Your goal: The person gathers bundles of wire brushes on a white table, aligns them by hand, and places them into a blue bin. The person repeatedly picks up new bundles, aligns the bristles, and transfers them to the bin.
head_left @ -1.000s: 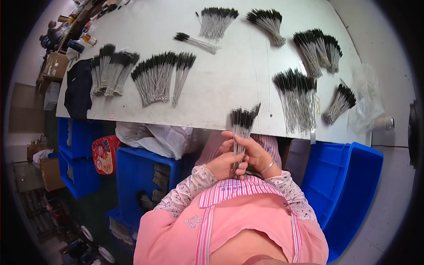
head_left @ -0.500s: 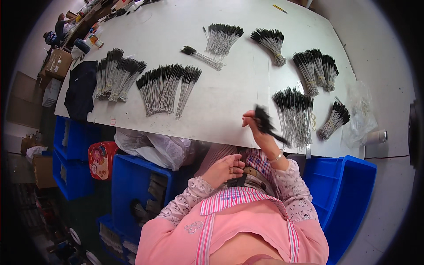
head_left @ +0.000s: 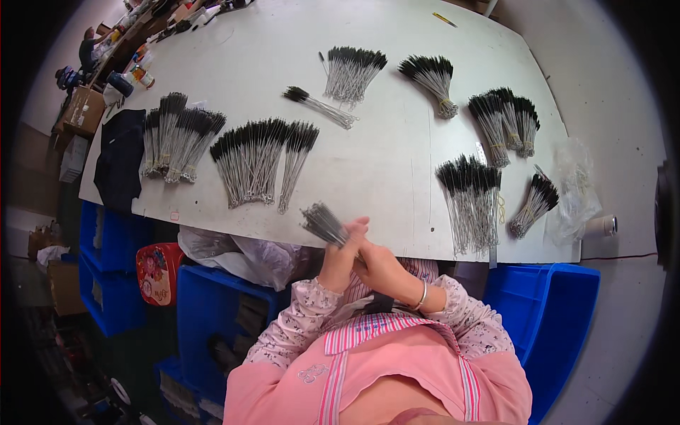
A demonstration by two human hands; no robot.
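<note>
Together, left hand and right hand clasp wire brushes near a blue bin holding bundles.

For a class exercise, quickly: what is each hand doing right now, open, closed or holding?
Left hand: closed around a bunch of black-tipped brushes.
Right hand: beside it, fingers partly hidden; grip cannot be told.

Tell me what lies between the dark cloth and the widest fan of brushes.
Bundles of black-tipped brushes lie between the dark cloth and the widest fan, as the head view shows.
</note>
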